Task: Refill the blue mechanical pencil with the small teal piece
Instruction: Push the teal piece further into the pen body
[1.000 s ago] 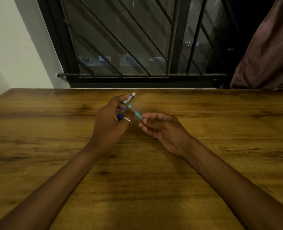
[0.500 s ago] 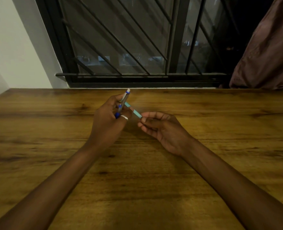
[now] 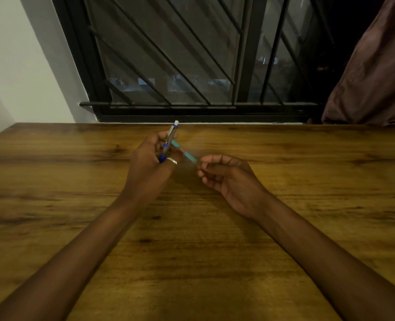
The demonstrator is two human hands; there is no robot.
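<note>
My left hand [image 3: 149, 169] is closed around the blue mechanical pencil [image 3: 169, 140]. The pencil stands nearly upright with its white cap at the top and its blue end by my ringed finger. The small teal piece [image 3: 187, 155] slants from behind the pencil down to the right. Its left part lies under my left thumb. Its right end meets the pinched thumb and forefinger tips of my right hand [image 3: 226, 179], whose other fingers curl inward. Both hands hover just above the wooden table [image 3: 215, 262].
The table runs back to a black barred window [image 3: 191, 66]. A white wall [image 3: 18, 66] stands at the left and a brownish curtain [image 3: 372, 72] hangs at the right.
My left hand has tipped the pencil more upright, with its cap now higher. My right fingers have curled in from a flatter pose. The teal piece has stayed between the hands.
</note>
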